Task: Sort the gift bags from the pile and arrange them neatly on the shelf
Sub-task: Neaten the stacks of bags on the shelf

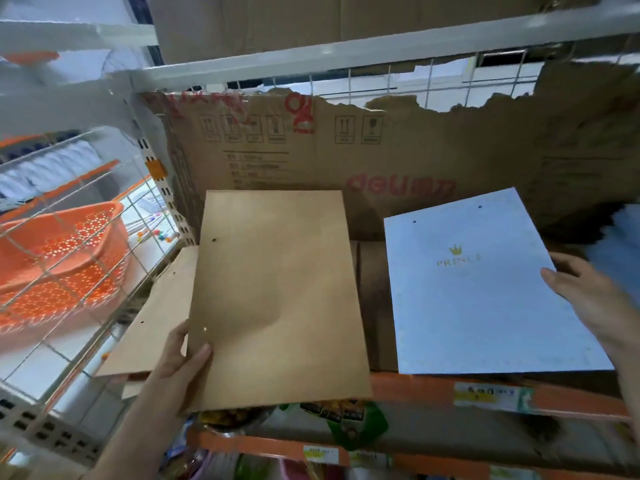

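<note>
A flat brown paper gift bag [277, 292] lies tilted over the shelf's front edge. My left hand [180, 355] grips its lower left edge, thumb on top. Under it, another brown bag [156, 320] lies flat at the left. To the right, a pale blue gift bag [478, 299] with a gold crown and "PRINCE" print lies flat on the shelf. My right hand [585, 292] touches its right edge with its fingers stretched out. The shelf [415, 389] has an orange front rail.
Torn cardboard [381, 161] lines the shelf's back and floor. A wire grid side panel [86, 258] stands at the left, an orange perforated basket [59, 265] behind it. Lower shelves hold packaged goods [346, 420]. A cardboard box [311, 22] sits on the shelf above.
</note>
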